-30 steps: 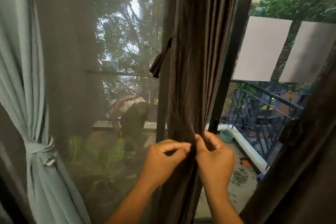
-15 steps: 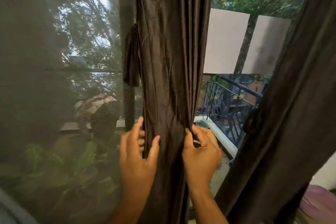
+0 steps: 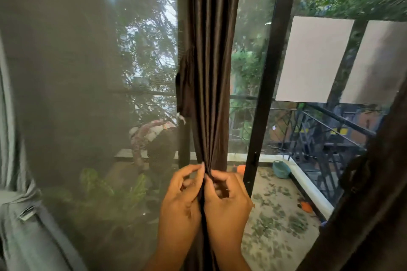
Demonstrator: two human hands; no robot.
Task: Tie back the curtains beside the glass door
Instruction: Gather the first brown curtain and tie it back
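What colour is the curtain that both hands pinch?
Dark brown curtain, slightly shiny; head view.

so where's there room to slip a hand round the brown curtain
Free on its right: the open strip between the brown curtain and the black door frame. On its left, above the hands, room is tighter where the tie-back strap hangs at its edge. Crowded at the bunch itself, where the left hand and right hand pinch the folds.
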